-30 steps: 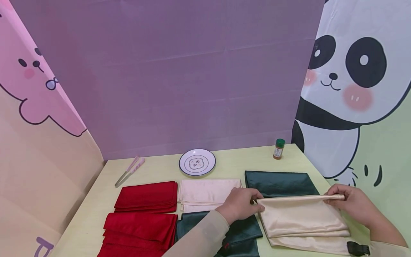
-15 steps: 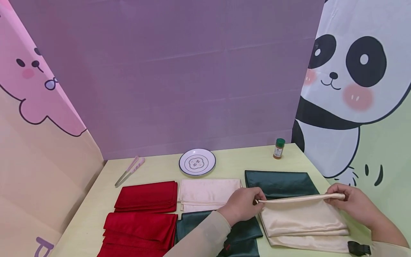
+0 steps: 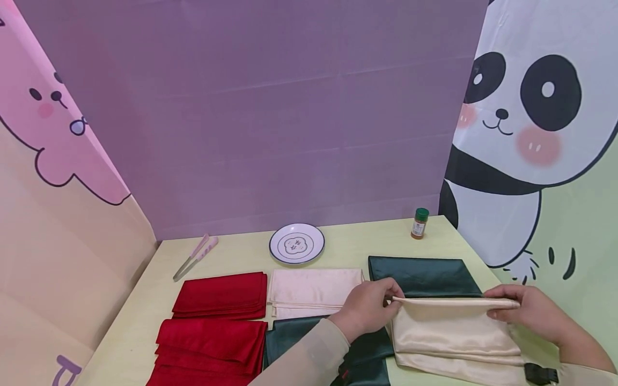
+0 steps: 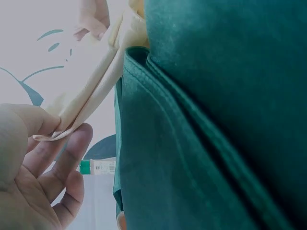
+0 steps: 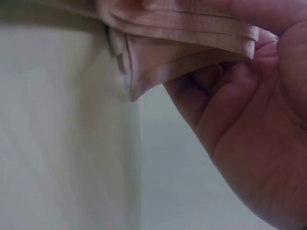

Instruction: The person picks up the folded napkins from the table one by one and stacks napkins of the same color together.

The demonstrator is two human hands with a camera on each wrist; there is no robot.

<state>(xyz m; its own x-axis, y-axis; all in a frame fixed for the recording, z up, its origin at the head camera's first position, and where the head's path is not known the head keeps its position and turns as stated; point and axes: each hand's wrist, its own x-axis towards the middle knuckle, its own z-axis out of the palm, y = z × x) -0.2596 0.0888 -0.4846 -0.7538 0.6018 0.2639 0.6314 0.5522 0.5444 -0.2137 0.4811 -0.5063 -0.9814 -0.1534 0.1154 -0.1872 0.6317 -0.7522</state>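
So we've got the cream satin cloth (image 3: 454,332) sitting at the near right of the yellow table (image 3: 241,254), partly lying over a dark green cloth (image 3: 422,274) on its far side. The left hand (image 3: 364,308) is pinching the cloth's far left corner between thumb and fingertips, and you can see that pinch up close in the left wrist view, thumb on top and fingers (image 4: 72,148) underneath the folded edge (image 4: 81,110). The right hand (image 3: 528,311) has the far right corner, fingers curled round several stacked layers (image 5: 192,33) of hem.

Our take on handling: this stuff looks light, floppy and pretty slick, so the layers will probably slide against each other if we only grab one. Best to pinch at the two corners through all the layers, like here, and keep the edge taut between the hands so it doesn't sag.

Rest of the table: red cloths (image 3: 219,295) at the left, another cream one (image 3: 314,289) in the middle, a plate (image 3: 296,244), tongs (image 3: 195,257) and a spice jar (image 3: 419,223) further back.
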